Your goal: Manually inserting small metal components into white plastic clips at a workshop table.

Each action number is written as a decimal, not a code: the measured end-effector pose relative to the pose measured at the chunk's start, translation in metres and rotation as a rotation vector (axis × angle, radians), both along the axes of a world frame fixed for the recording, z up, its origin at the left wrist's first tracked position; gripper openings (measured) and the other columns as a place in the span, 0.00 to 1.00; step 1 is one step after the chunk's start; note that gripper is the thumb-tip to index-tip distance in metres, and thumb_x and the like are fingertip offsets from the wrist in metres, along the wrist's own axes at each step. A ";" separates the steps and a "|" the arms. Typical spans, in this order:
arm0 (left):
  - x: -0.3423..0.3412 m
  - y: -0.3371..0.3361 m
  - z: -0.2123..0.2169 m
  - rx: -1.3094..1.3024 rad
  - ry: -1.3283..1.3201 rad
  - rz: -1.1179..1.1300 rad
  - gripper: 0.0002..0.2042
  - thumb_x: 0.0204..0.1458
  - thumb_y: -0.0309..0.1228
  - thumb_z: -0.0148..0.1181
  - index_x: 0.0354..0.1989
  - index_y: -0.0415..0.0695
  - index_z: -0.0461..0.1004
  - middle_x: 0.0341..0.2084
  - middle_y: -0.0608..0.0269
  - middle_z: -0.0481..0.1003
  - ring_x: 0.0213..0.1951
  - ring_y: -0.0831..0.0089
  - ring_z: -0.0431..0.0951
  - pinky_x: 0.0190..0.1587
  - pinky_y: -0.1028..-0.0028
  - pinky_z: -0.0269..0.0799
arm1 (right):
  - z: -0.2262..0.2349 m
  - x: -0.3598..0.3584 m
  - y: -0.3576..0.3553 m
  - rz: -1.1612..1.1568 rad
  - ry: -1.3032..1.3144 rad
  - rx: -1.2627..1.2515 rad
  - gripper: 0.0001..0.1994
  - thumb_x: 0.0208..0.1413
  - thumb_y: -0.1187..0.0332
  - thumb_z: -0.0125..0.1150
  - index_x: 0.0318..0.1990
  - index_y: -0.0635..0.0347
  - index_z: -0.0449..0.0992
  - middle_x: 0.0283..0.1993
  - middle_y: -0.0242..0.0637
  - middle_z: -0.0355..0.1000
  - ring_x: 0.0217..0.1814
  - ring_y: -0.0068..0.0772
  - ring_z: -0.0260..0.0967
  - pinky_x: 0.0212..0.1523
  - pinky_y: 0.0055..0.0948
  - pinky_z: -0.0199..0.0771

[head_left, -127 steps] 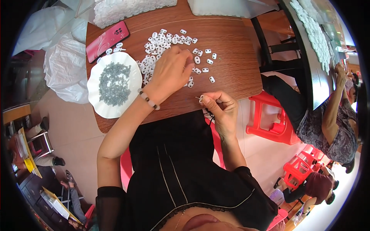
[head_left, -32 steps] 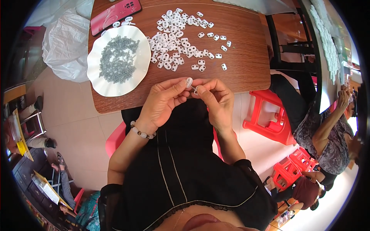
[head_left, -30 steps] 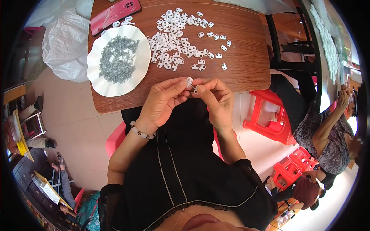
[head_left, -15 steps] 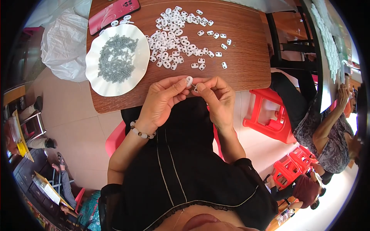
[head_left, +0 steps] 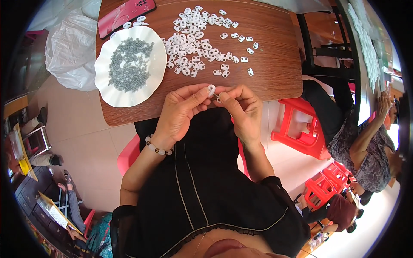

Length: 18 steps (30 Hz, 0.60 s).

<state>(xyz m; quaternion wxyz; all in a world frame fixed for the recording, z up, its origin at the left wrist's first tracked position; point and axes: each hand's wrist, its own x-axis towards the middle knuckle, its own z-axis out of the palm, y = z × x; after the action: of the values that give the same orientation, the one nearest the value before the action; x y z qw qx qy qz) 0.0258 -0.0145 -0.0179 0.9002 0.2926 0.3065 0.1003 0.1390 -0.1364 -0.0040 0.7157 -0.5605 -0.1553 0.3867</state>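
Observation:
My left hand point(head_left: 183, 112) pinches a white oval plastic piece with holes point(head_left: 211, 90) between thumb and fingers, at the table's near edge. Close against it, my right hand point(head_left: 241, 112) is closed on a small white part point(head_left: 218, 100), mostly hidden by the thumb. Between the two hands shows a thin silvery bit, too small to name. Beyond them lies a loose pile of white plastic pieces with holes point(head_left: 188, 43). To the left, a wavy-rimmed white plate point(head_left: 102, 81) holds many small grey coil-like pieces point(head_left: 129, 69).
The brown wooden table point(head_left: 275, 56) also bears a pink phone point(head_left: 124, 16) at the far left. A white plastic bag point(head_left: 71, 51) is left of the table. Red plastic stools point(head_left: 297, 133) stand at the right, where another person sits at a neighbouring table.
My hands stay in nearly the same place and keep their pinch. The view has shifted very slightly; nothing on the table has visibly moved.

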 end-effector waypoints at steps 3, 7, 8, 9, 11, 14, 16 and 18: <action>0.000 -0.001 0.002 0.027 0.010 0.001 0.11 0.56 0.29 0.59 0.45 0.38 0.76 0.36 0.63 0.78 0.35 0.80 0.75 0.42 0.78 0.73 | 0.001 -0.001 0.001 -0.002 0.018 -0.006 0.03 0.57 0.78 0.57 0.31 0.65 0.71 0.41 0.42 0.75 0.37 0.19 0.71 0.42 0.21 0.73; -0.001 -0.002 0.002 0.091 0.006 0.004 0.11 0.56 0.29 0.59 0.45 0.38 0.77 0.36 0.63 0.78 0.35 0.80 0.75 0.41 0.79 0.73 | 0.001 -0.001 0.000 -0.003 0.013 -0.008 0.03 0.57 0.78 0.58 0.31 0.66 0.72 0.40 0.41 0.75 0.37 0.19 0.70 0.42 0.20 0.73; -0.001 -0.002 0.002 0.134 0.018 0.006 0.11 0.55 0.29 0.60 0.45 0.38 0.77 0.36 0.63 0.78 0.34 0.80 0.75 0.41 0.79 0.73 | 0.001 -0.002 0.001 -0.003 0.014 -0.008 0.03 0.57 0.78 0.58 0.31 0.66 0.72 0.40 0.41 0.75 0.37 0.19 0.70 0.42 0.20 0.73; -0.001 -0.002 0.003 0.177 0.029 0.007 0.11 0.55 0.29 0.60 0.45 0.38 0.77 0.36 0.63 0.78 0.34 0.80 0.75 0.40 0.80 0.73 | 0.001 -0.002 0.001 -0.004 0.012 -0.007 0.03 0.57 0.78 0.57 0.31 0.66 0.72 0.40 0.41 0.75 0.37 0.18 0.70 0.42 0.20 0.73; -0.001 -0.002 0.003 0.203 0.028 0.011 0.12 0.55 0.29 0.60 0.45 0.38 0.77 0.36 0.63 0.79 0.34 0.81 0.75 0.39 0.80 0.73 | 0.002 -0.002 0.001 -0.006 0.011 -0.007 0.03 0.57 0.78 0.57 0.31 0.66 0.72 0.40 0.41 0.75 0.37 0.18 0.70 0.41 0.20 0.73; -0.001 -0.003 0.005 0.246 0.028 0.012 0.11 0.55 0.28 0.61 0.45 0.38 0.77 0.36 0.62 0.79 0.33 0.81 0.75 0.38 0.81 0.72 | 0.002 -0.003 0.001 -0.006 0.009 -0.006 0.03 0.56 0.78 0.58 0.31 0.66 0.72 0.40 0.40 0.75 0.37 0.19 0.70 0.42 0.20 0.73; -0.001 -0.004 0.007 0.262 0.029 0.010 0.11 0.54 0.28 0.61 0.45 0.37 0.77 0.36 0.62 0.79 0.33 0.81 0.76 0.38 0.81 0.72 | 0.003 -0.004 0.001 -0.008 0.008 -0.014 0.03 0.57 0.78 0.57 0.32 0.67 0.72 0.40 0.40 0.75 0.39 0.21 0.71 0.43 0.22 0.74; 0.000 -0.005 0.009 0.291 0.026 0.042 0.11 0.53 0.29 0.63 0.42 0.37 0.79 0.33 0.62 0.80 0.31 0.83 0.75 0.36 0.82 0.70 | 0.004 -0.005 0.001 -0.004 0.011 0.005 0.03 0.57 0.79 0.57 0.32 0.67 0.72 0.40 0.41 0.75 0.40 0.22 0.72 0.44 0.23 0.74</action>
<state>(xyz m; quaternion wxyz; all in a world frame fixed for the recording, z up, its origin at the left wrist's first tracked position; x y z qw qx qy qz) 0.0263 -0.0198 -0.0084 0.8420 0.4148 0.3064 0.1585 0.1344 -0.1351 0.0001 0.7187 -0.5568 -0.1511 0.3880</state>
